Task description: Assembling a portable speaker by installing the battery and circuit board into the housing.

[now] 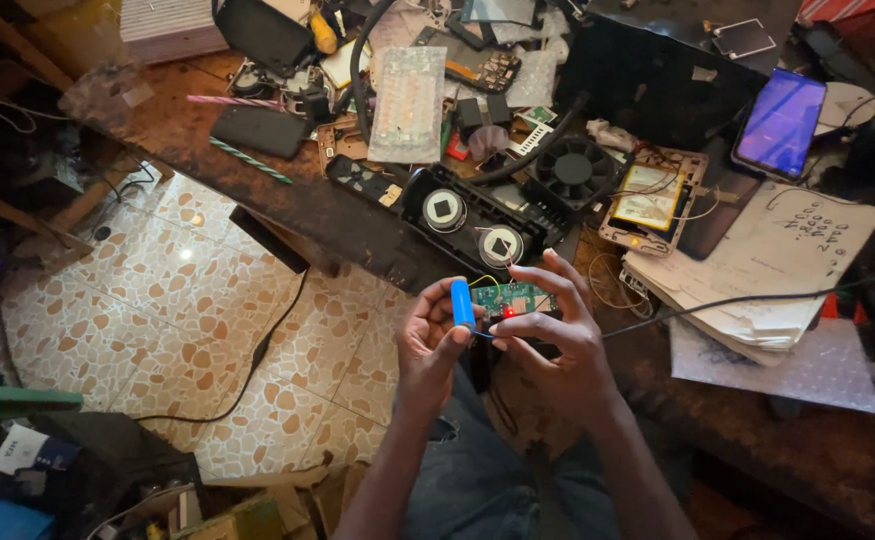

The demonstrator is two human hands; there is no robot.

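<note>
Left hand (427,335) pinches a blue cell (463,303); right hand (547,330) grips a green board (513,297), its lower edge hidden by fingers.

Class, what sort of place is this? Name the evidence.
Probably an electronics repair bench: an opened black plastic speaker housing, a black cooling fan, and a green circuit board with a blue cylindrical battery in the hands.
</note>
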